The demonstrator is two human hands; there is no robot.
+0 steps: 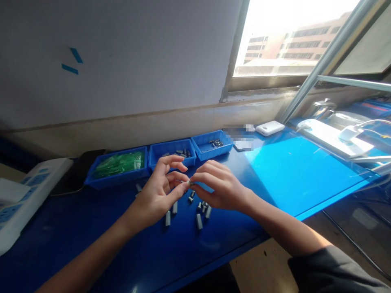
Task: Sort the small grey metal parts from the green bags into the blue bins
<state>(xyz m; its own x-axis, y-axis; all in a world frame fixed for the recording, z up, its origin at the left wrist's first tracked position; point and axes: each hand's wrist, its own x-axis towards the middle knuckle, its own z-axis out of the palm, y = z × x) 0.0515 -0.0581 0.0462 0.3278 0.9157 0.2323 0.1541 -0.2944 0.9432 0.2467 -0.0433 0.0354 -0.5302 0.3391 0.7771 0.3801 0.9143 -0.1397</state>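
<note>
Above the blue table, my left hand [161, 191] and my right hand [221, 185] meet at their fingertips. Between them they pinch a small metal piece [191, 183], mostly covered by the fingers. Thumb and index finger of each hand are closed on it. Below the hands lie several silver metal cylinders [199, 221] and several short screws [191, 198]. Behind the hands, a blue bin [171, 148] holds metal cylinders, and the bin to its right [210, 152] holds small metal parts. Green plastic packets [119, 164] fill the left bin [105, 182].
At the left stand a white power strip [27, 199] and a dark phone-like slab [75, 175]. A white device [270, 128] sits near the wall. Another power strip [334, 138] with cables is at the right, beside a metal frame [330, 49].
</note>
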